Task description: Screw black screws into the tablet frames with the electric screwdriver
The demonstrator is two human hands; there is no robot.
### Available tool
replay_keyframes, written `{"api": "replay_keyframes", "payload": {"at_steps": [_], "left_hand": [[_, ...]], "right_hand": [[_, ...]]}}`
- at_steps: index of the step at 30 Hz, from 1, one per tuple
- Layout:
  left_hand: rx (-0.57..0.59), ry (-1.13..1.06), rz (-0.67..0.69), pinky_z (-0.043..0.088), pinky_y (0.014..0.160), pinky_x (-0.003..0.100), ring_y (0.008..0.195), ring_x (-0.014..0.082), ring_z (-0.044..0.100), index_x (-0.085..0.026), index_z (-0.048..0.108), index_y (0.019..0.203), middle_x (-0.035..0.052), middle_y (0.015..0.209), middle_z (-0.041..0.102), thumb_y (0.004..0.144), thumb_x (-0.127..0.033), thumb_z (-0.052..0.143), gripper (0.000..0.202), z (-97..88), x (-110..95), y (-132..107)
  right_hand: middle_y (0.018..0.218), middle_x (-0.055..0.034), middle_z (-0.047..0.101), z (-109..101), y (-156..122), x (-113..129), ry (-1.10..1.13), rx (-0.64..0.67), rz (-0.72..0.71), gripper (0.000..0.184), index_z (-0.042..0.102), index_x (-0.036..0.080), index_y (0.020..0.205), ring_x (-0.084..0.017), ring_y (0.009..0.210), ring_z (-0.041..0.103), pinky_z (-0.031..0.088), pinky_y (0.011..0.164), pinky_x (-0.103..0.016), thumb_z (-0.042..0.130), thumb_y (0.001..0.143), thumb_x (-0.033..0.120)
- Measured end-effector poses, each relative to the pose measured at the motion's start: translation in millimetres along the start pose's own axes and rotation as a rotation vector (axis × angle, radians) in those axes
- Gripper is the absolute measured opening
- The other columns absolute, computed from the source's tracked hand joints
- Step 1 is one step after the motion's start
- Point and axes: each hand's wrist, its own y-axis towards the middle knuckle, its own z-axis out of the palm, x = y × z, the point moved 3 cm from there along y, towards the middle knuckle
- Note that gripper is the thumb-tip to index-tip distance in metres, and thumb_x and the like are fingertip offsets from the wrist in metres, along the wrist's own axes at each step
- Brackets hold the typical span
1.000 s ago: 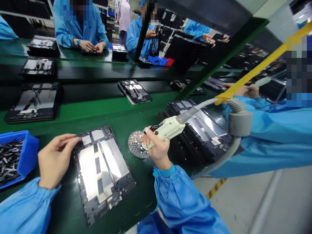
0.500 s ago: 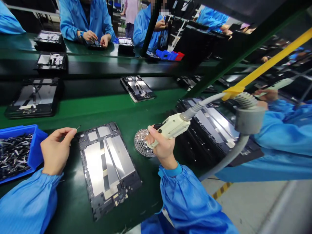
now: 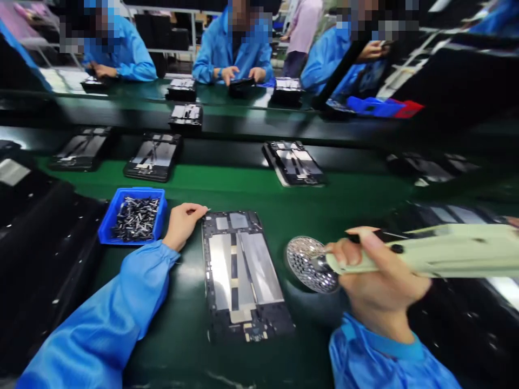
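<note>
An opened tablet chassis (image 3: pixel 242 273) with silver shields lies on the green bench in front of me. My left hand (image 3: pixel 183 222) rests at its top left corner, fingers pinched on a tiny dark part. My right hand (image 3: pixel 377 275) is closed round a cream electric screwdriver (image 3: pixel 438 255), whose tip sits over a round perforated screw dish (image 3: pixel 311 263) right of the chassis.
A blue bin (image 3: pixel 135 216) of small dark metal parts stands left of my left hand. More open tablets (image 3: pixel 293 162) lie on the belt behind. Dark stacked trays (image 3: pixel 36 243) line the left side. Several people in blue coats work across the line.
The view has swung left and closer. My left hand lifted slightly from the chassis corner and now pinches a small part there. The screwdriver stays over the screw dish.
</note>
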Motion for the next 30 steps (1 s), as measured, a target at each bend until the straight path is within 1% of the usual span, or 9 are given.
{"api": "replay_keyframes", "payload": {"at_steps": [2,4,7,13,17,21,25,28,30], "left_hand": [[0.013,0.023,-0.002,0.05,0.073,0.03,0.074,0.0199,0.068,-0.015,0.077,0.073,0.0081,0.08,0.079,0.071,-0.036,0.08,0.021,1.6,2,4],[0.026,0.047,0.001,0.049,0.071,0.03,0.071,0.0196,0.067,-0.016,0.077,0.071,0.0072,0.076,0.078,0.073,-0.032,0.079,0.016,2.4,4,5],[0.048,0.081,0.019,0.047,0.069,0.029,0.067,0.0182,0.066,-0.016,0.075,0.068,0.0055,0.073,0.077,0.076,-0.025,0.076,0.012,2.0,4,4],[0.07,0.131,0.056,0.042,0.066,0.028,0.062,0.0162,0.061,-0.017,0.075,0.071,0.0021,0.066,0.072,0.079,-0.024,0.075,0.01,0.7,3,-2],[0.074,0.143,0.051,0.041,0.066,0.028,0.065,0.0162,0.062,-0.016,0.075,0.07,0.0031,0.069,0.073,0.08,-0.022,0.074,0.012,2.8,5,0],[0.092,0.145,0.035,0.04,0.062,0.027,0.063,0.0157,0.061,-0.016,0.077,0.071,0.0038,0.069,0.074,0.083,-0.019,0.07,0.014,4.8,6,2],[0.089,0.162,0.034,0.038,0.063,0.026,0.063,0.0151,0.06,-0.015,0.077,0.071,0.0034,0.07,0.074,0.083,-0.017,0.069,0.015,6.3,7,0],[0.085,0.178,0.041,0.038,0.063,0.026,0.064,0.0154,0.06,-0.015,0.076,0.07,0.003,0.069,0.073,0.083,-0.016,0.068,0.016,7.2,8,0],[0.082,0.185,0.047,0.038,0.065,0.026,0.066,0.0161,0.061,-0.016,0.076,0.07,0.0033,0.07,0.074,0.083,-0.016,0.068,0.016,7.3,9,1]], "right_hand": [[0.038,0.0056,0.042,17,1,14,0.065,0.038,0.021,0.025,0.073,0.024,0.067,-0.014,0.035,0.043,0.042,0.043,-0.036,0.088,0.068,0.043],[0.038,0.0044,0.045,42,-2,25,0.092,0.095,0.009,0.023,0.074,0.023,0.066,-0.014,0.034,0.043,0.041,0.041,-0.035,0.09,0.067,0.04],[0.04,0.0062,0.048,83,-8,25,0.139,0.15,-0.003,0.027,0.073,0.021,0.066,-0.012,0.034,0.044,0.045,0.041,-0.031,0.092,0.067,0.04],[0.041,0.0075,0.051,166,-13,-7,0.199,0.325,0.04,0.031,0.064,0.021,0.057,-0.01,0.036,0.049,0.054,0.047,-0.029,0.089,0.073,0.032],[0.04,0.0074,0.05,208,-13,-30,0.189,0.393,0.058,0.034,0.06,0.022,0.052,-0.01,0.035,0.047,0.056,0.047,-0.03,0.084,0.074,0.033],[0.039,0.006,0.05,227,-14,-49,0.175,0.41,0.063,0.039,0.057,0.022,0.047,-0.01,0.036,0.048,0.055,0.047,-0.029,0.083,0.074,0.034],[0.039,0.0054,0.048,231,-17,-60,0.125,0.421,0.072,0.042,0.055,0.022,0.045,-0.01,0.035,0.047,0.055,0.046,-0.029,0.082,0.073,0.037],[0.039,0.0049,0.048,232,-19,-61,0.092,0.438,0.072,0.043,0.052,0.023,0.044,-0.01,0.035,0.046,0.055,0.045,-0.029,0.082,0.071,0.039],[0.04,0.0048,0.049,233,-21,-60,0.072,0.452,0.07,0.04,0.053,0.023,0.048,-0.011,0.036,0.047,0.053,0.044,-0.028,0.082,0.071,0.04]]}}
